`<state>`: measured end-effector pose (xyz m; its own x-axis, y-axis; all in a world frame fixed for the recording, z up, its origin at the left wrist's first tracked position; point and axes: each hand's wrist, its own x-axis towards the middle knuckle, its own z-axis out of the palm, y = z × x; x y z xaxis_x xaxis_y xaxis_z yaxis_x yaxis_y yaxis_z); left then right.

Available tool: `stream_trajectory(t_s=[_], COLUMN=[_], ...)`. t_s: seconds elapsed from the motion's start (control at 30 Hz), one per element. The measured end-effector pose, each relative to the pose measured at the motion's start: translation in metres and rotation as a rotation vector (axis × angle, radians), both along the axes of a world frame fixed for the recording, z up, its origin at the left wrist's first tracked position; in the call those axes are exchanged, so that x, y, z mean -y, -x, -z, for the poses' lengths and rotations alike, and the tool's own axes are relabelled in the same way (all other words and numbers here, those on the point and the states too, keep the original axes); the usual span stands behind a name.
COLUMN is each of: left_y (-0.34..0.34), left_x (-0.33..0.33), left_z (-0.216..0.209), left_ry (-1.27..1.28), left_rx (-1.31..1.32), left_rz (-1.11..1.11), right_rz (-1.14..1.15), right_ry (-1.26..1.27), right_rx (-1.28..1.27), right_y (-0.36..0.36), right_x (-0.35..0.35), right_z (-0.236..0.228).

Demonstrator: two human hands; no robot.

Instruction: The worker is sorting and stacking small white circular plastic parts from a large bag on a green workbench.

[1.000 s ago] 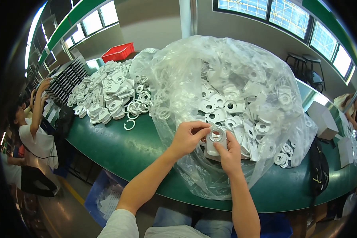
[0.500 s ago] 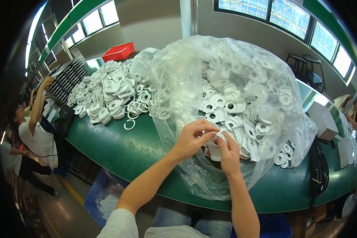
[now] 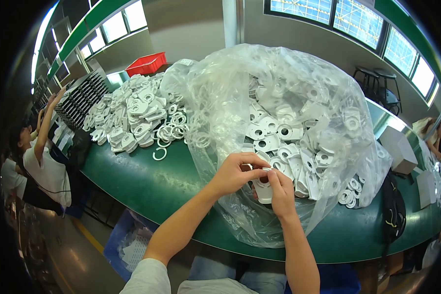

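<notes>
In front of me, my right hand (image 3: 282,194) is closed round a flat white plastic plate (image 3: 265,197) with a round hole. My left hand (image 3: 236,172) pinches at the upper edge of that hole, its thumb and fingertips meeting the right thumb. A thin white ring (image 3: 262,184) shows against the hole, partly covered by my fingers. Just beyond both hands, a large clear plastic bag (image 3: 220,78) lies open over a heap of similar white plates (image 3: 291,132). Bag film also spreads beneath my hands.
On the green table (image 3: 142,171), left of the bag, are piled white plates (image 3: 137,108), several loose rings (image 3: 174,130) and one open ring (image 3: 159,154). Behind stands a red bin (image 3: 147,64). A blue crate (image 3: 117,245) is below the edge. Another person (image 3: 46,166) works at left.
My hands have tilted and lowered slightly, and the plate shows more of its lower end. The ring sits lower, against the hole. The person at left has raised an arm further.
</notes>
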<state>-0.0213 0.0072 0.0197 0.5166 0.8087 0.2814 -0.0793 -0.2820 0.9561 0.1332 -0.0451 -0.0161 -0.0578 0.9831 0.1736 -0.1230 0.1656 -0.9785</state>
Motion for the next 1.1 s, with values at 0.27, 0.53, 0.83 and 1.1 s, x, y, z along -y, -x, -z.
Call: stream_trajectory(t_s=[0.27,0.53,0.83,1.1], left_y=[-0.002,-0.009,0.003,0.005], left_x=[0.004,0.008,0.007,0.008], left_z=[0.004,0.005,-0.01,-0.017], left_ry=[-0.045,-0.028,-0.408,-0.556], left_rx=[-0.031,-0.037,-0.047,-0.044], left_rz=[-0.091,-0.156,-0.104,-0.095], right_rz=[0.075,0.093,0.252,0.332], right_ry=[-0.011,0.141,-0.322,-0.519], right_rx=[0.113,-0.087,0.388,0.457], right_y=[0.005,0.003,-0.002,-0.009], right_x=[0.007,0.005,0.007,0.008], right_z=[-0.008,-0.01,-0.023,-0.032])
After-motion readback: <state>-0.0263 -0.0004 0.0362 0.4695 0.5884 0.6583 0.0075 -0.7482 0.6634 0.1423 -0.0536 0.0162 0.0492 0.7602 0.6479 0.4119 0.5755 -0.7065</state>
